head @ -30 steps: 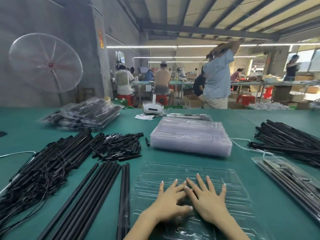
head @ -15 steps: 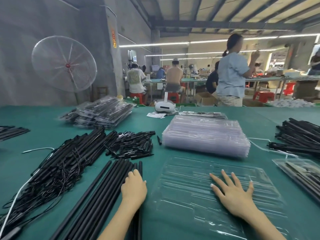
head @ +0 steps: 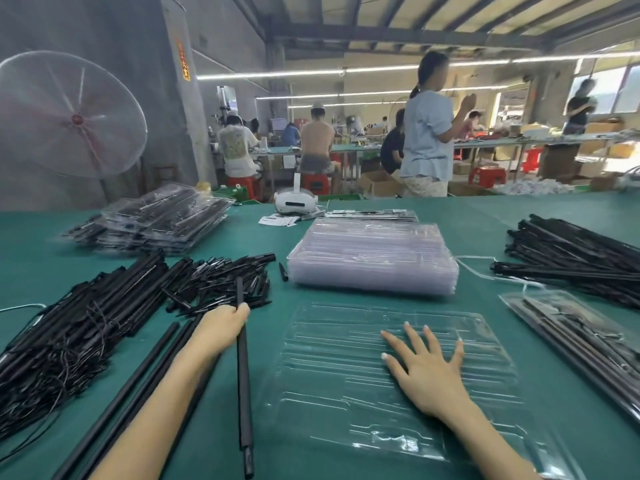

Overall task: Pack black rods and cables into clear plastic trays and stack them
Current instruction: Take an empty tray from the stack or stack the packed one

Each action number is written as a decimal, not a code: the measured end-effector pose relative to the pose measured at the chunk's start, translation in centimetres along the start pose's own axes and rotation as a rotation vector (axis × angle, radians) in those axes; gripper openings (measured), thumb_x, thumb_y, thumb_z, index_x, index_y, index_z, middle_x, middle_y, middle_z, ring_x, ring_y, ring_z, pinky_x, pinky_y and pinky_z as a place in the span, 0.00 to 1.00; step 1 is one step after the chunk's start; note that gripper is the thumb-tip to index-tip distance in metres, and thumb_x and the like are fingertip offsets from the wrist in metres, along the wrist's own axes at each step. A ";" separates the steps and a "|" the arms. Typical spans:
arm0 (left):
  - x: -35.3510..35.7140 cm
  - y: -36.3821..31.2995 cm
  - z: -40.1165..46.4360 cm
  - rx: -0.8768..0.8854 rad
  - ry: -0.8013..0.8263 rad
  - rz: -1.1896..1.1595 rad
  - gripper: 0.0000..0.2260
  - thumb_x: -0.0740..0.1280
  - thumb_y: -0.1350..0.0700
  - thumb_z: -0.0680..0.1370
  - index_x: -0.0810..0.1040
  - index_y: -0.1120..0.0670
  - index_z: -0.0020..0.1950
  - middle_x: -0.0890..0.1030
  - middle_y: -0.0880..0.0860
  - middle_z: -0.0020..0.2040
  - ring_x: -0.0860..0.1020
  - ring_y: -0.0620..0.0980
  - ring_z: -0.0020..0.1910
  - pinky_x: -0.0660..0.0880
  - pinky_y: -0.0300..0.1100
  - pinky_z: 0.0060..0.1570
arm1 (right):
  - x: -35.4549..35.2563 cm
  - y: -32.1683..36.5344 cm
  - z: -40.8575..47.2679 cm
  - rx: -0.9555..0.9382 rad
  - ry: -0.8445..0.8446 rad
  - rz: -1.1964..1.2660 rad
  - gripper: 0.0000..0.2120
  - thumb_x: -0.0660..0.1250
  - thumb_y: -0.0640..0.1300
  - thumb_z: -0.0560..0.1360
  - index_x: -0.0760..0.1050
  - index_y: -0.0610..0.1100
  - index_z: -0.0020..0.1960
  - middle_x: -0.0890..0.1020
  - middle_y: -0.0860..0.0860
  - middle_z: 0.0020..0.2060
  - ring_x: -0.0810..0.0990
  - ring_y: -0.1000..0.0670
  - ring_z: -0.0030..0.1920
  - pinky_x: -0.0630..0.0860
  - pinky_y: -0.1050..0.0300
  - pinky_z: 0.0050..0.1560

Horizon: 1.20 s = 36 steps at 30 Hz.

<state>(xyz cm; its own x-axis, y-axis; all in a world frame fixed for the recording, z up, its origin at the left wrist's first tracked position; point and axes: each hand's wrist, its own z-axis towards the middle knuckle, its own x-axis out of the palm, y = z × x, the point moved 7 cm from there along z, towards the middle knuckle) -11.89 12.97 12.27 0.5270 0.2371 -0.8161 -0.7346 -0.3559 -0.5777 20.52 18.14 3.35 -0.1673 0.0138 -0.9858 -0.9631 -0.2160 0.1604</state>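
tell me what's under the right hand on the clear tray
The right hand lies flat, fingers spread, on the empty clear tray; its moulded grooves show around the hand. What lies beneath the palm is covered.

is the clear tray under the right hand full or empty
Empty. The clear tray shows only bare moulded grooves, with the right hand flat on it. The left hand grips a black rod beside it, not yet inside.
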 end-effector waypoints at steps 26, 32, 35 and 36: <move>12.6 -5.6 -5.7 -0.088 0.131 -1.386 0.05 0.62 0.58 0.80 0.68 0.58 0.50 0.84 0.60 0.45 0.82 0.53 0.30 0.78 0.37 0.29 | -5.3 -1.2 -1.5 -0.359 -0.102 0.403 0.13 0.76 0.53 0.66 0.73 0.63 0.43 0.75 0.59 0.44 0.73 0.60 0.48 0.69 0.58 0.52; 8.3 -1.7 -5.7 -0.086 -0.376 -1.054 0.13 0.68 0.56 0.77 0.68 0.51 0.58 0.76 0.55 0.50 0.75 0.50 0.39 0.71 0.41 0.41 | -5.0 -2.8 -1.5 -0.285 -0.037 0.379 0.08 0.75 0.51 0.69 0.76 0.60 0.41 0.78 0.55 0.38 0.75 0.59 0.42 0.73 0.62 0.46; 7.1 -1.7 -6.0 0.037 -0.481 -0.542 0.20 0.70 0.64 0.74 0.70 0.58 0.64 0.71 0.58 0.57 0.70 0.55 0.54 0.66 0.44 0.54 | -5.0 -3.3 -1.7 -0.259 -0.041 0.391 0.08 0.76 0.52 0.68 0.77 0.60 0.38 0.78 0.53 0.37 0.76 0.58 0.40 0.73 0.63 0.43; 7.5 -2.5 -6.1 0.106 -0.434 -0.371 0.17 0.70 0.64 0.74 0.72 0.57 0.62 0.72 0.55 0.57 0.70 0.54 0.56 0.66 0.44 0.56 | -5.1 -3.3 -1.7 -0.256 -0.053 0.407 0.07 0.76 0.53 0.67 0.78 0.59 0.37 0.78 0.52 0.36 0.76 0.57 0.39 0.73 0.64 0.41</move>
<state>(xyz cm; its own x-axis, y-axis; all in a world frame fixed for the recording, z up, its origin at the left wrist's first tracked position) -3.48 10.16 7.64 0.5503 0.6853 -0.4770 -0.5846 -0.0916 -0.8061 24.90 17.11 7.73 -0.5367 -0.0737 -0.8405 -0.7356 -0.4470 0.5089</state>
